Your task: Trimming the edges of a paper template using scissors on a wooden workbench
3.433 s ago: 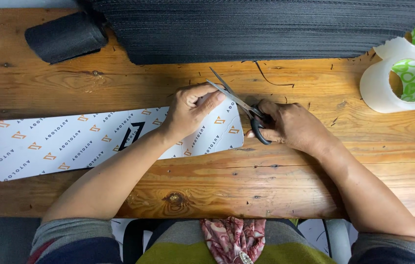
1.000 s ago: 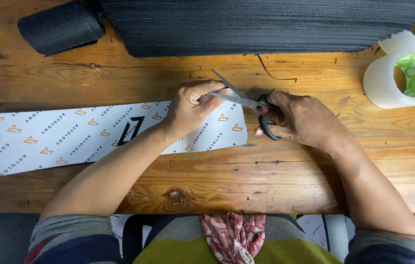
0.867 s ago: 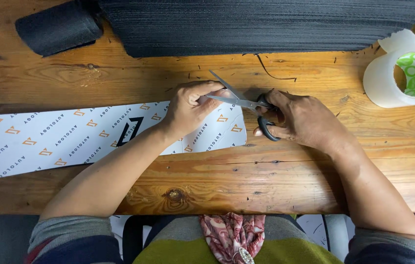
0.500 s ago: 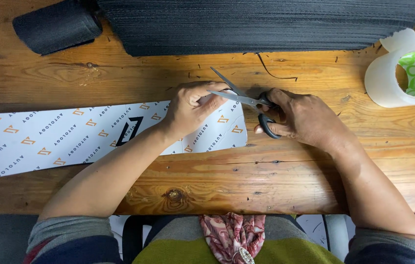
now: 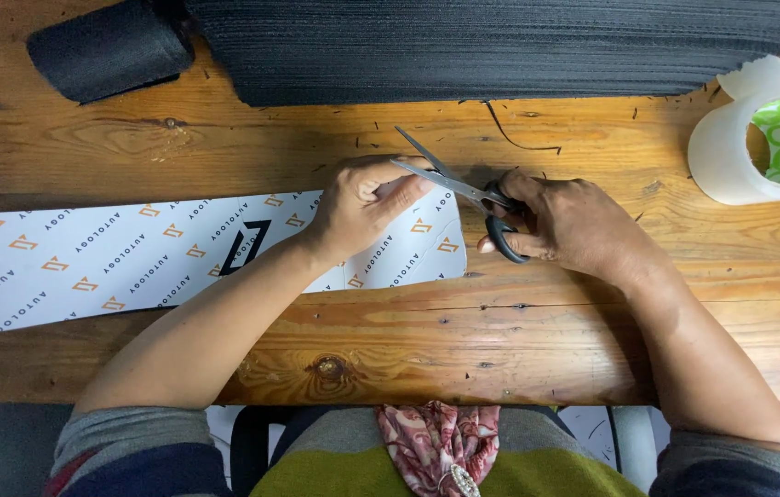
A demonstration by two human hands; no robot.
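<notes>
At the middle of the frame the right hand has its grip closed through the black loops of a pair of steel-bladed scissors with black handles, whose blades stand parted and point toward the upper left. The left hand lies just beside it, fingers curled and pinched at something under the blades; what it pinches is too small to make out. This hand rests on the right end of a long white printed card strip with rounded corners, which stretches flat across the brown wooden plank worktop from the far left of the frame to just under the scissors. Along the upper edge of the frame lies a broad stack of black ribbed fabric, and at the upper left a small black fabric roll sits next to it. At the far right, well apart from the hands, stands a white roll of tape with a green patterned core. Short dark thread scraps are scattered on the wood near the scissors.
</notes>
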